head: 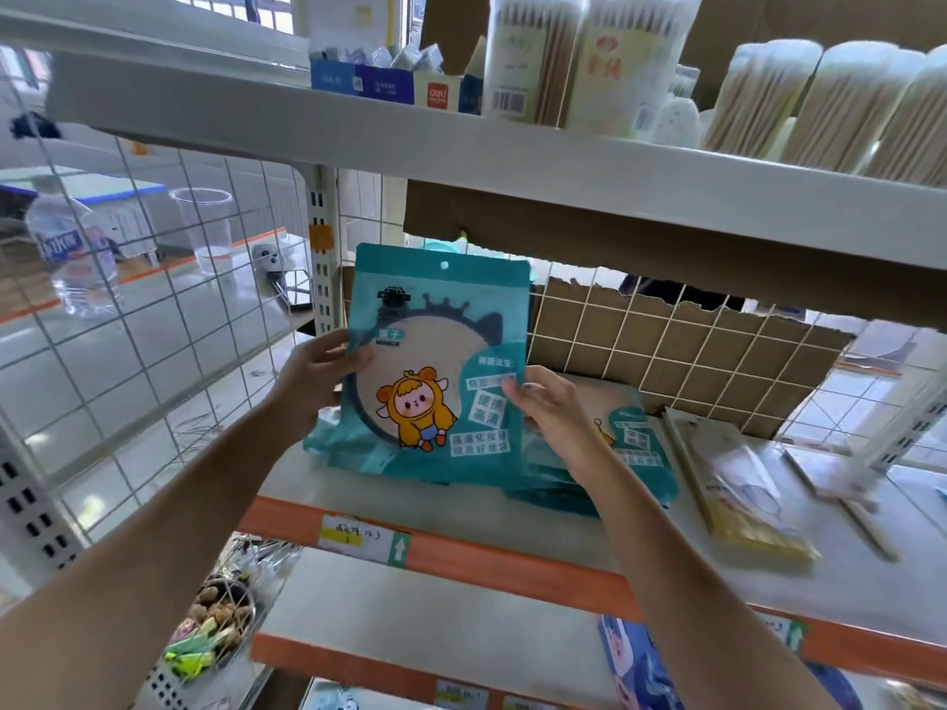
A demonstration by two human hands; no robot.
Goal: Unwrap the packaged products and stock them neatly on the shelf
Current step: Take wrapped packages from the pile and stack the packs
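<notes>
A shelf (512,563) with an orange front edge is running across the view, and an upper shelf (563,171) is hanging over it. A white wire grid (153,310) is closing off the left side, and torn cardboard (666,351) is showing behind the back grid. Both arms are reaching in from below. A teal pack (440,351) with a cartoon figure and a round window is standing upright near the left end of the shelf, its bottom edge resting on a stack (635,438) of like packs that are lying flat and spreading to the right. Tubs of cotton swabs (589,58) are standing on the upper shelf. The left hand (317,381) is gripping the pack's left edge, thumb on the front and fingers (328,351) curling round behind. The right hand (553,407) is pinching the pack's right edge with curled fingers (512,389). A yellow pack (738,484) is lying flat just beside the stack, to its right. Beyond the grid, a water bottle (71,253) and a clear cup (205,228) are standing on a surface (169,294). A label (358,543) is sticking to the orange edge below the pack.
</notes>
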